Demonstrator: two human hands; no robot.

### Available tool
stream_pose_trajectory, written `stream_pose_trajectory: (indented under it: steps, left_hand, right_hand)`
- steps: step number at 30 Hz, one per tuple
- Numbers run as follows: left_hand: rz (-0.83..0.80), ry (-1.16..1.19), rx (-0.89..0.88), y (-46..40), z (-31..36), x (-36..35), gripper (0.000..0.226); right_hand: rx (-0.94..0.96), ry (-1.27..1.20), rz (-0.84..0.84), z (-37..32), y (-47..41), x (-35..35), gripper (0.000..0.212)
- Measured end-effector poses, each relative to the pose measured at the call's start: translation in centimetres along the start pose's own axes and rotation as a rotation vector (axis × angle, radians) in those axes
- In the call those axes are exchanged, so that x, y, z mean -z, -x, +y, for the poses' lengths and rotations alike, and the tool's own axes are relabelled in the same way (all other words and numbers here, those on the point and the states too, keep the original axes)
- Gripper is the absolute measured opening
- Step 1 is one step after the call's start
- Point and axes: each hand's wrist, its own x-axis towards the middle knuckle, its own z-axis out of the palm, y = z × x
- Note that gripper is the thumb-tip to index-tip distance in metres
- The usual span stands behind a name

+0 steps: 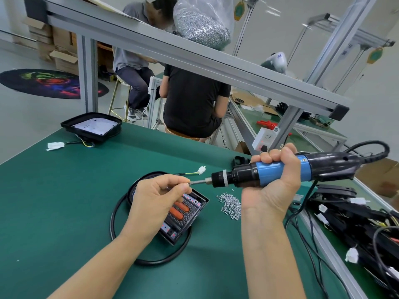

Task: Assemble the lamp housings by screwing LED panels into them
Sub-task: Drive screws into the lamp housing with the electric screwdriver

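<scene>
So the right hand [278, 169] is wrapped tight around the electric screwdriver [280, 170], held level with its bit pointing left — straight at the left hand [159, 193], which pinches a screw [189, 183] onto the tip. The lamp housing [185, 214] lies on the green worktop [64, 201] directly below the left hand, so the driver must tip down to reach it.

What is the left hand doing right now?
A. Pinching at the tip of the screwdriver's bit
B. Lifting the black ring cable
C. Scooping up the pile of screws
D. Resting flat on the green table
A: the left hand has thumb and forefinger pinched at the end of the bit of the electric screwdriver, which the right hand grips level above the lamp housing.
</scene>
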Motion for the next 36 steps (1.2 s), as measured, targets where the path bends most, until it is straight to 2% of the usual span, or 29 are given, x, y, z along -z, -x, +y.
stream_pose_trajectory:
  steps: [6,8,11,15,17,19,22,25,29,31,33,36]
  left_hand:
    - [-0.026,0.015,0.022,-0.5,-0.6,0.3,0.02]
    - [-0.085,-0.003,0.039,-0.7,-0.5,0.6,0.019]
    - [-0.141,-0.082,0.009,-1.0,-0.4,1.9,0.03]
    - [0.104,-0.408,-0.007,-2.3,-1.5,4.8,0.04]
    - [0.157,-0.646,0.084,-3.1,-2.4,6.1,0.048]
    - [0.128,-0.801,0.247,-3.8,-3.4,6.9,0.058]
    - [0.123,-1.018,0.371,-4.8,-4.0,7.2,0.036]
    - [0.126,-1.066,0.396,-5.9,-4.0,7.7,0.034]
    - [0.029,-1.202,0.424,-6.9,-3.7,8.2,0.01]
    - [0.056,-1.206,0.412,-7.0,-3.9,8.0,0.002]
    - [0.108,-1.142,0.395,-7.0,-4.2,7.8,0.007]
    - [0.189,-0.892,0.351,-6.7,-4.8,7.4,0.007]
  right_hand:
    - [0.025,0.019,-0.047,0.4,0.1,-0.1,0.016]
    - [0.012,0.039,-0.053,0.5,-0.1,-0.1,0.017]
    - [0.012,0.056,-0.087,0.4,-0.5,0.0,0.018]
    - [0.049,0.149,-0.144,0.2,-1.1,0.5,0.02]
    - [0.065,0.208,-0.143,0.3,-1.2,0.8,0.022]
    - [0.068,0.241,-0.136,0.6,-1.3,1.1,0.023]
    - [0.063,0.242,-0.142,1.1,-1.5,1.4,0.023]
    - [0.049,0.249,-0.149,1.9,-1.7,1.2,0.024]
    - [0.038,0.257,-0.15,3.1,-1.8,0.8,0.026]
    - [0.033,0.264,-0.146,3.8,-1.8,0.6,0.027]
    - [0.031,0.271,-0.145,4.4,-1.8,0.5,0.027]
    - [0.037,0.289,-0.15,4.9,-1.8,0.4,0.027]
